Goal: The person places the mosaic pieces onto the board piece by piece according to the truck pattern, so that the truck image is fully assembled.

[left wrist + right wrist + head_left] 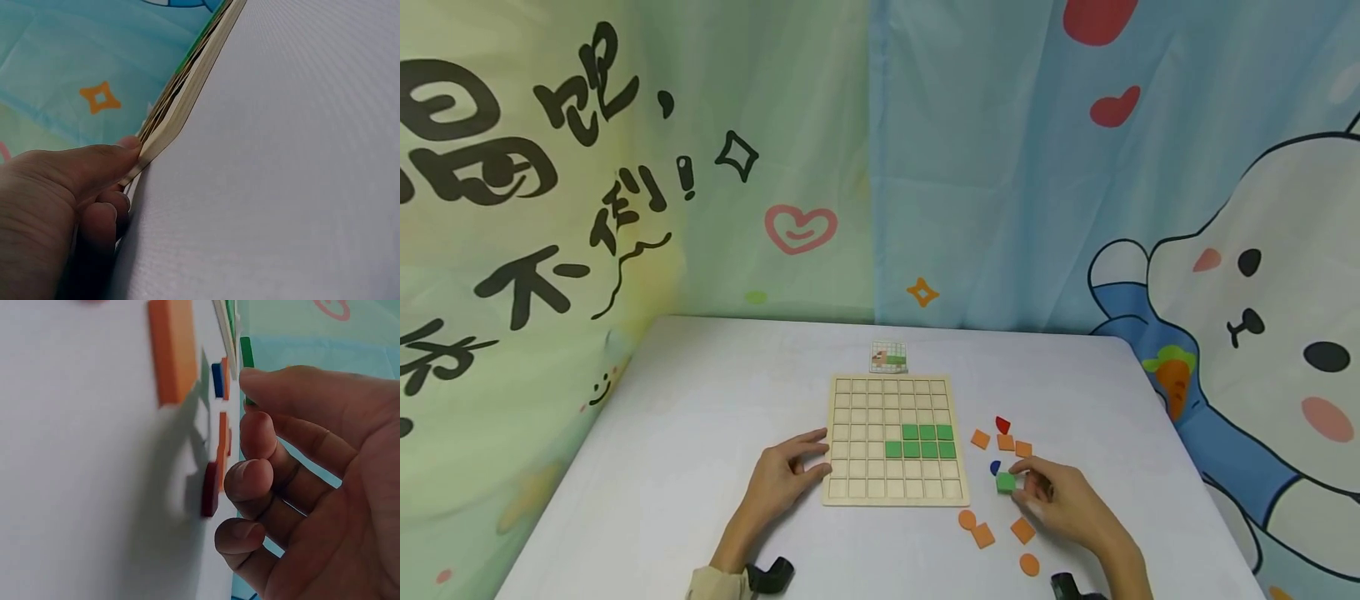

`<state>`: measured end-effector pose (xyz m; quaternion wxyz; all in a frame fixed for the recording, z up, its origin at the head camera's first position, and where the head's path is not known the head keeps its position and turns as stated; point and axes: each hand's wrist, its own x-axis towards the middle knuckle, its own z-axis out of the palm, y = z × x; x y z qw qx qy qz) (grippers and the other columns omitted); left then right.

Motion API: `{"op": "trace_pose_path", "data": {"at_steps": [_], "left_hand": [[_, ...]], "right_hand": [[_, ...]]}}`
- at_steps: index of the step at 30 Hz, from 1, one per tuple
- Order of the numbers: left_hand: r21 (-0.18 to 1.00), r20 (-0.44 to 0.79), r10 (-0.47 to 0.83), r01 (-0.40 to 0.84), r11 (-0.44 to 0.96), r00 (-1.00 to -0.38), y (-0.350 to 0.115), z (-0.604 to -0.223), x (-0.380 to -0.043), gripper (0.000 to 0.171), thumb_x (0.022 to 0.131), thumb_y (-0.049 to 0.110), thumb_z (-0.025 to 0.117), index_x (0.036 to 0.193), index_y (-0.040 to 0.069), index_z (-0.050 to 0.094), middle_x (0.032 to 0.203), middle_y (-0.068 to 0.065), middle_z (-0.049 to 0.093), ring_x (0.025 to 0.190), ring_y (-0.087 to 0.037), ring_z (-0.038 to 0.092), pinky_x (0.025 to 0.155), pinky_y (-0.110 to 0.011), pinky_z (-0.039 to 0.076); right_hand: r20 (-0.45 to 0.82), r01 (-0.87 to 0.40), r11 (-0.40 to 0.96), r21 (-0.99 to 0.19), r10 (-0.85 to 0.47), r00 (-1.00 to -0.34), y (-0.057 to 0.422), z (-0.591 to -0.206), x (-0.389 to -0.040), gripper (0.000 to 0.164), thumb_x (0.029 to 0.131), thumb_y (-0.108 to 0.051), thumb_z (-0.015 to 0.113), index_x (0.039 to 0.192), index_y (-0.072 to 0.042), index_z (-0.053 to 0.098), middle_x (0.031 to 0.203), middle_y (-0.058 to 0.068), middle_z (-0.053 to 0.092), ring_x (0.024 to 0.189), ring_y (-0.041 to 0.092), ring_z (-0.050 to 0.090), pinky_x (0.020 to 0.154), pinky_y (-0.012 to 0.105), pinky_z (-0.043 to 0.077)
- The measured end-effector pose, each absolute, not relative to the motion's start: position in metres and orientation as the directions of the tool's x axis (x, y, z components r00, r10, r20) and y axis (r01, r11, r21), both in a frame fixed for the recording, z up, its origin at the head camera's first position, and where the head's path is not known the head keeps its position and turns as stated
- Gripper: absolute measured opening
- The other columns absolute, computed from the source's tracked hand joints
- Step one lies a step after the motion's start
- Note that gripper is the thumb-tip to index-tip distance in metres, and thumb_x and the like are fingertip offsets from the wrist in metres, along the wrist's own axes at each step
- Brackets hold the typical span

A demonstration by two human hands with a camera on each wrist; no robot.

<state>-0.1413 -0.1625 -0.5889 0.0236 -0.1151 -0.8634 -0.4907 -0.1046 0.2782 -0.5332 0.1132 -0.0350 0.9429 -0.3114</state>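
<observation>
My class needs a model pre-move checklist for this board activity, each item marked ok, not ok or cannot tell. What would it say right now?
1. Board steadied: ok; the left hand touches its left edge.
2. Tile secured: ok; the right hand pinches a green tile.
3. Room beside the seven placed tiles: ok; cells to their left are bare.
4. Placed tiles match the card: cannot tell; its print is too small.
5. Loose pieces sorted by shape: not ok; orange squares and orange circles lie mingled.

A card (888, 357) lies behind the board (857, 450), loose pieces (1005, 442) to the right.
</observation>
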Motion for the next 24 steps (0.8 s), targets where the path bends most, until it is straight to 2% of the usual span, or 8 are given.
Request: {"op": "trace_pose_path", "data": {"at_steps": [12, 19, 24], "left_hand": [[0.849, 0.123, 0.171, 0.192, 0.492, -0.978, -0.162, -0.589, -0.143, 0.031, 0.086, 0.018, 0.089, 0.114, 0.009, 0.082, 0.138, -0.005, 0.074, 0.055, 0.001, 0.045, 0.052, -0.017, 0.038], [0.849, 0.074, 0.161, 0.147, 0.507, -0.984, -0.163, -0.59, -0.142, 0.031, 0.085, 0.017, 0.09, 0.114, 0.012, 0.082, 0.139, -0.002, 0.074, 0.055, 0.0, 0.045, 0.052, -0.017, 0.038], [0.847, 0.092, 0.165, 0.164, 0.505, -0.982, -0.163, -0.589, -0.143, 0.031, 0.085, 0.016, 0.09, 0.114, 0.011, 0.082, 0.138, -0.003, 0.074, 0.054, 0.001, 0.045, 0.052, -0.017, 0.038]], "right_hand": [[-0.057, -0.163, 0.756, -0.634, -0.256, -0.965, 0.255, -0.531, -0.127, 0.022, 0.093, -0.015, 0.081, 0.113, -0.017, 0.072, 0.075, -0.008, 0.054, 0.071, 0.003, 0.049, 0.066, 0.021, 0.043], [-0.043, -0.179, 0.716, -0.674, -0.28, -0.959, 0.239, -0.531, -0.132, 0.022, 0.092, -0.011, 0.08, 0.113, -0.012, 0.072, 0.075, -0.008, 0.054, 0.07, 0.002, 0.048, 0.065, 0.021, 0.043], [-0.005, -0.227, 0.709, -0.668, -0.309, -0.951, 0.228, -0.532, -0.138, 0.022, 0.093, -0.011, 0.081, 0.112, -0.012, 0.072, 0.074, -0.009, 0.051, 0.068, 0.001, 0.046, 0.064, 0.021, 0.041]]}}
